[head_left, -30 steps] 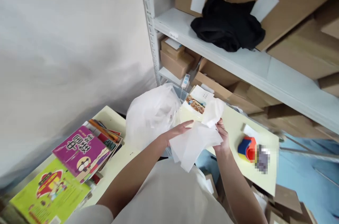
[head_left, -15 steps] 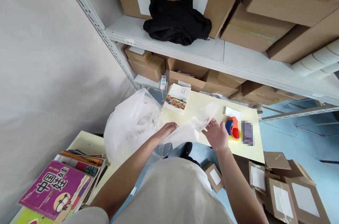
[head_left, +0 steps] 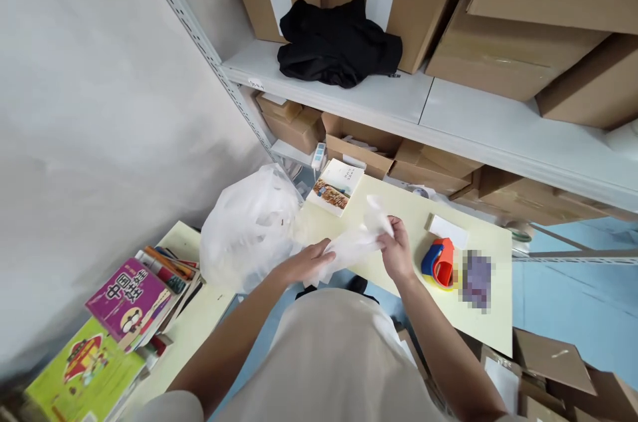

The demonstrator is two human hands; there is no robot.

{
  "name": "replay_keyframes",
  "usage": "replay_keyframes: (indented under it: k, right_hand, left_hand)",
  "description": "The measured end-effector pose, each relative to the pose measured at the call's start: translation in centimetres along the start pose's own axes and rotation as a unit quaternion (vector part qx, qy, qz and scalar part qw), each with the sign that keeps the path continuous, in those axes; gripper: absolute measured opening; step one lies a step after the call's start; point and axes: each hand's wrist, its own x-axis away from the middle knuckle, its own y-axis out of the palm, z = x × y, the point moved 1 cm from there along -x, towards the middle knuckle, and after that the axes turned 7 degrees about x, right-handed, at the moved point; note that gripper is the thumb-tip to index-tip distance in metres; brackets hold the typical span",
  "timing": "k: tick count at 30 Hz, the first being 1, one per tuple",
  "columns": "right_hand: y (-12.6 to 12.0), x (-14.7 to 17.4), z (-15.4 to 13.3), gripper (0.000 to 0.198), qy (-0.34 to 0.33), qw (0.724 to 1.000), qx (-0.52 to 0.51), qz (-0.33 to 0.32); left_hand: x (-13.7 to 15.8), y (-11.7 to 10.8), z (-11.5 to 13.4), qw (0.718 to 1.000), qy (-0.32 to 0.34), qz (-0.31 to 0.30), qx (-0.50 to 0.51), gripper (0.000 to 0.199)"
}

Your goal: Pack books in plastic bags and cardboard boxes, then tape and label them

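A thin white plastic bag (head_left: 353, 246) stretches between my hands above the pale yellow table (head_left: 481, 322). My left hand (head_left: 305, 264) pinches its left end, and the fingers of my right hand (head_left: 397, 250) are closed on the crumpled right end. Behind my left hand bulges a big translucent bag (head_left: 246, 226) with white plastic inside. A book with a white and brown cover (head_left: 337, 187) lies flat beyond my hands. To the right of my right hand stands a red and blue tape dispenser (head_left: 439, 264), with a white box (head_left: 448, 230) behind it.
Books are stacked on the left, a purple one (head_left: 128, 299) above a green one (head_left: 82, 372). A shelf (head_left: 379, 100) crosses ahead, carrying cardboard boxes (head_left: 513, 53) and black cloth (head_left: 341, 43). More cartons (head_left: 553, 359) lie at lower right. A blurred purple item (head_left: 476, 279) is on the table.
My right hand has gone from loosely open fingers to a closed grip on the plastic bag. The bag is now bunched narrower between my hands. The view has shifted slightly.
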Motion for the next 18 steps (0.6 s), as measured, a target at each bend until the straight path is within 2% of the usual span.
replay_keyframes:
  k: [3,5,9,11,16,18]
  right_hand:
    - [-1.1,-0.8,0.0,0.019,0.053,0.996,-0.072,0.030]
    - [-1.5,-1.5,-0.5,0.014,0.064,0.992,-0.102,0.039]
    - [-2.8,-3.7,-2.3,0.014,0.044,0.992,-0.116,0.002]
    - [-4.1,-4.6,-3.2,0.013,0.036,0.991,-0.126,0.011]
    - [-8.1,-4.6,-2.7,0.013,0.070,0.991,-0.106,0.037]
    - [-9.2,-3.6,-1.8,0.018,0.089,0.992,-0.076,0.045]
  left_hand:
    - [0.3,1.3,-0.1,0.996,-0.014,-0.055,-0.071,0.020]
    - [0.4,1.9,0.0,0.995,-0.010,-0.051,-0.079,0.020]
    - [0.0,1.5,-0.1,0.999,-0.008,-0.027,-0.046,0.031]
    - [-0.8,0.5,-0.3,0.999,-0.028,-0.003,-0.036,0.032]
    - [-4.1,-2.6,0.1,0.990,-0.037,0.133,0.019,0.033]
    - [-5.7,-3.0,0.7,0.989,-0.023,0.139,0.041,0.035]
